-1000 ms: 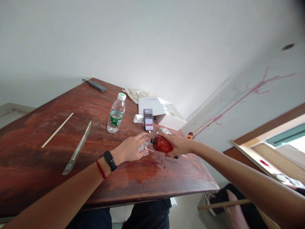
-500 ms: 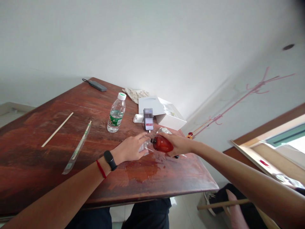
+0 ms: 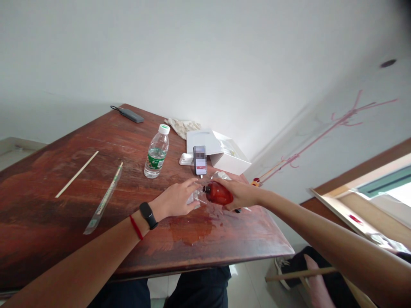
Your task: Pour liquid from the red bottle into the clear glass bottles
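My right hand [image 3: 238, 193] is wrapped round a reddish-brown bottle [image 3: 218, 193], tipped on its side with its dark uncapped mouth pointing left. Below and left of that mouth is a clear plastic thing [image 3: 194, 198], perhaps a small cup; its shape is hard to make out. My left hand [image 3: 178, 197] curls round its left side, fingers partly hiding it. A wet puddle [image 3: 192, 231] spreads over the wooden table [image 3: 138, 252] in front of both hands. Crumpled clear plastic [image 3: 221, 175] lies just behind the bottle.
A water bottle [image 3: 156, 154] with a green label stands left of centre. Behind my hands are a propped phone [image 3: 200, 161], a white case [image 3: 186, 159], a white box [image 3: 205, 142] and a cloth [image 3: 183, 127]. Leftward lie a bare stick [image 3: 77, 174], wrapped chopsticks [image 3: 104, 197] and a grey device [image 3: 131, 114].
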Tool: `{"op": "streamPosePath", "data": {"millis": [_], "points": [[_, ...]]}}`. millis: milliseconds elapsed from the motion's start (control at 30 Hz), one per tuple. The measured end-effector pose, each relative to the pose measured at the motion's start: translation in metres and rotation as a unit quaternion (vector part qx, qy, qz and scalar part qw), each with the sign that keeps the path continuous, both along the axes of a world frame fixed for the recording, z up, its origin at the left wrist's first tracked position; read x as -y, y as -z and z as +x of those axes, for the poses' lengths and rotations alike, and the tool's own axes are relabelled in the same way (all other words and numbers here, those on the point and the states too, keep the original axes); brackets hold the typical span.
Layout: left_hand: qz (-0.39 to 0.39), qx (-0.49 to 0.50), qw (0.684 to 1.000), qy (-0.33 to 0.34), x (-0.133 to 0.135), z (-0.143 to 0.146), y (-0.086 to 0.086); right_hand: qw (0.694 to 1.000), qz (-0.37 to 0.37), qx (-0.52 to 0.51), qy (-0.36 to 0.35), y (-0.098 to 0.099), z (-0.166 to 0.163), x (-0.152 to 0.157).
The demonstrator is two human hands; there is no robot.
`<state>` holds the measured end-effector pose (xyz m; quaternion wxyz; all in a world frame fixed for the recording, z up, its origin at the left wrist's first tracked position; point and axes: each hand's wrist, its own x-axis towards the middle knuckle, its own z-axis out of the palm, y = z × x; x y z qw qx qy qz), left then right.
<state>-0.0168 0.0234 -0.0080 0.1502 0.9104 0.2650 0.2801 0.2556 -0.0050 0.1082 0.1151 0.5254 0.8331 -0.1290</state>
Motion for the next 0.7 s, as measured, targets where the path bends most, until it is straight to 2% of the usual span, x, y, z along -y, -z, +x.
{"op": "streamPosePath", "data": {"millis": [700], "points": [[0.001, -0.002, 1.000, 0.003, -0.0002, -0.0004, -0.0008, 1.000, -0.001, -0.009, -0.005, -0.0009, -0.0016, 0.0007]]}}
